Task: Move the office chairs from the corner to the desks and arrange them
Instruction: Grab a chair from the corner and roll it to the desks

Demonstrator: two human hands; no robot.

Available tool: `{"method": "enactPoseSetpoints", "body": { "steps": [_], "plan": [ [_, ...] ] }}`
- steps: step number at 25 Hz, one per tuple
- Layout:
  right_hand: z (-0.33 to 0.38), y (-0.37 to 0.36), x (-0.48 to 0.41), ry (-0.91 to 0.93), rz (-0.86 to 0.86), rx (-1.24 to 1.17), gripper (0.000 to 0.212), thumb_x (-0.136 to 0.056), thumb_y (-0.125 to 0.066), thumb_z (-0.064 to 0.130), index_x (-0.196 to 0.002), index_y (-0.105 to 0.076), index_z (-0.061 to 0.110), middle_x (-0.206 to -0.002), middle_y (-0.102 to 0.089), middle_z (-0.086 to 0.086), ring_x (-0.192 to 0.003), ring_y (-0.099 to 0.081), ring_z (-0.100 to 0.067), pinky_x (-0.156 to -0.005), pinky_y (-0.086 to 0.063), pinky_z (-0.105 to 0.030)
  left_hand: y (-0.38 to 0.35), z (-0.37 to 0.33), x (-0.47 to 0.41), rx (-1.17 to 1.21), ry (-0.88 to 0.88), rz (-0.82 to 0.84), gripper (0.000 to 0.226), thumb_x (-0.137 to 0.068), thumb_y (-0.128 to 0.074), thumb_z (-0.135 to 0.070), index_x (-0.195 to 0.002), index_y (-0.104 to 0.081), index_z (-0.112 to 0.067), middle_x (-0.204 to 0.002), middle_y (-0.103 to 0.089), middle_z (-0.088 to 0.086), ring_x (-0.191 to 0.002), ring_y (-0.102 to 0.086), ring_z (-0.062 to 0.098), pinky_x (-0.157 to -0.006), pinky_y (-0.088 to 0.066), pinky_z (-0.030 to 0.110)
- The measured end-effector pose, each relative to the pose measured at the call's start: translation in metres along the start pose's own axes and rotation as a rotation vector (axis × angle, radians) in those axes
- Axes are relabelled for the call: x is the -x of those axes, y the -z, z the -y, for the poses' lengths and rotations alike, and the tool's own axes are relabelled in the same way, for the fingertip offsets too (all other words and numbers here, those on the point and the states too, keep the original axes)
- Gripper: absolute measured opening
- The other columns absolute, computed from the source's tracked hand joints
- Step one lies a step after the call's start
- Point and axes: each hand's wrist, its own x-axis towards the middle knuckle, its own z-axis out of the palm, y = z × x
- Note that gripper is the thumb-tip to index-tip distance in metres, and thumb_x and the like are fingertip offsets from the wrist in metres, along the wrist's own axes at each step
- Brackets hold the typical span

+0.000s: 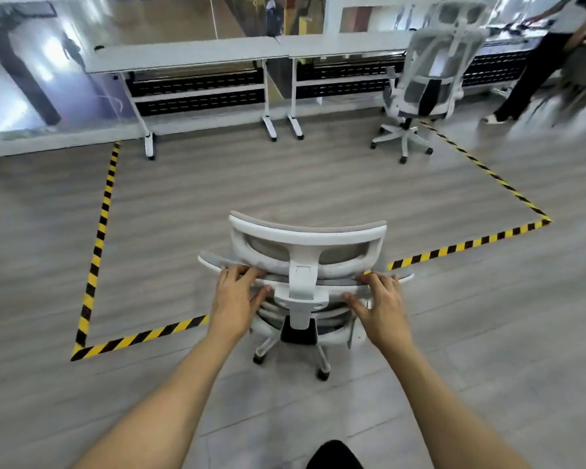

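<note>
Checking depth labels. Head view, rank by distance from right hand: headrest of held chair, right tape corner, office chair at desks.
1. Held chair's headrest: just ahead-left of the right hand.
2. Tape corner: on the floor, far right.
3. Office chair: farthest, at the right desk.

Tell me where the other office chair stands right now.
The other chair stands upper right in the head view, at the right-hand desk, beside the striped floor tape.

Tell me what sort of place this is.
Probably an office workroom: a row of white wheeled-leg desks, the white-framed grey mesh swivel chair in front, and yellow-black striped floor tape.
</note>
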Motion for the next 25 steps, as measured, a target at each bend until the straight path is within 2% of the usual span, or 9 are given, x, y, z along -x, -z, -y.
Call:
{"method": "enactPoseSetpoints", "body": {
  "steps": [3,7,10,15,19,21,23,25],
  "plan": [
    [-0.037,-0.005,-0.092,-0.021,-0.055,-0.014,0.034,-0.083,-0.079,0.039,-0.105,-0.066,0.016,-0.109,-0.058,0.005,-0.119,-0.039,-0.017,-0.113,-0.034,-0.057,-0.042,-0.007,-0.101,0.01,-0.031,0.023,0.025,-0.086,-0.072,-0.035,-0.11,-0.066,-0.027,-0.104,-0.056,0.001,-0.102,-0.048,0.024,-0.09,-0.046,0.042],
    [-0.1,-0.014,-0.221,0.016,-0.098,-0.007,0.037,-0.083,-0.074,0.046,-0.105,-0.065,0.017,-0.112,-0.061,0.002,-0.12,-0.047,-0.022,-0.121,-0.023,-0.051,-0.106,-0.02,-0.231,0.021,-0.057,-0.003,0.027,-0.086,-0.074,-0.033,-0.111,-0.068,-0.024,-0.103,-0.056,0.002,-0.103,-0.049,0.025,-0.09,-0.047,0.042],
    [-0.146,-0.015,-0.333,-0.015,-0.055,-0.044,0.038,-0.084,-0.071,0.051,-0.106,-0.064,0.021,-0.113,-0.059,0.006,-0.125,-0.046,-0.023,-0.123,-0.02,-0.047,-0.155,-0.03,-0.334,0.036,-0.018,-0.004,0.027,-0.087,-0.073,-0.033,-0.111,-0.068,-0.022,-0.104,-0.055,0.003,-0.103,-0.05,0.027,-0.091,-0.047,0.044],
    [-0.215,-0.02,-0.519,-0.01,0.02,-0.024,0.041,-0.087,-0.064,0.056,-0.111,-0.062,0.023,-0.116,-0.056,0.007,-0.127,-0.043,-0.026,-0.114,-0.035,-0.048,-0.234,-0.048,-0.498,0.065,0.048,-0.025,0.026,-0.086,-0.075,-0.027,-0.111,-0.068,-0.024,-0.109,-0.054,0.003,-0.109,-0.047,0.026,-0.096,-0.046,0.047],
    [-0.255,-0.035,-0.651,0.011,0.024,-0.031,0.035,-0.089,-0.069,0.047,-0.114,-0.06,0.024,-0.123,-0.054,0.007,-0.124,-0.043,-0.025,-0.103,-0.044,-0.048,-0.283,-0.049,-0.622,0.071,0.048,-0.052,0.025,-0.087,-0.073,-0.029,-0.111,-0.066,-0.024,-0.108,-0.05,0.0,-0.11,-0.045,0.027,-0.098,-0.044,0.045],
    [-0.269,-0.043,-0.717,0.02,0.015,-0.041,0.035,-0.089,-0.071,0.044,-0.114,-0.061,0.023,-0.122,-0.055,0.007,-0.122,-0.044,-0.023,-0.104,-0.043,-0.048,-0.305,-0.041,-0.683,0.071,0.059,-0.059,0.024,-0.089,-0.07,-0.032,-0.112,-0.064,-0.026,-0.109,-0.048,0.001,-0.112,-0.044,0.028,-0.103,-0.04,0.045],
    [-0.287,-0.057,-0.784,0.035,0.001,-0.043,0.034,-0.088,-0.072,0.041,-0.114,-0.062,0.021,-0.121,-0.056,0.006,-0.12,-0.045,-0.02,-0.107,-0.041,-0.05,-0.334,-0.029,-0.746,0.051,0.069,-0.075,0.024,-0.09,-0.068,-0.034,-0.112,-0.064,-0.026,-0.111,-0.049,0.003,-0.114,-0.044,0.03,-0.115,-0.03,0.041],
    [-0.303,-0.071,-0.86,0.053,-0.007,-0.022,0.034,-0.088,-0.073,0.04,-0.113,-0.062,0.019,-0.119,-0.057,0.006,-0.117,-0.047,-0.019,-0.107,-0.039,-0.051,-0.359,-0.019,-0.822,0.044,0.096,-0.061,0.024,-0.09,-0.068,-0.035,-0.112,-0.063,-0.027,-0.113,-0.05,0.003,-0.117,-0.045,0.032,-0.118,-0.011,0.022]
  ]
}}
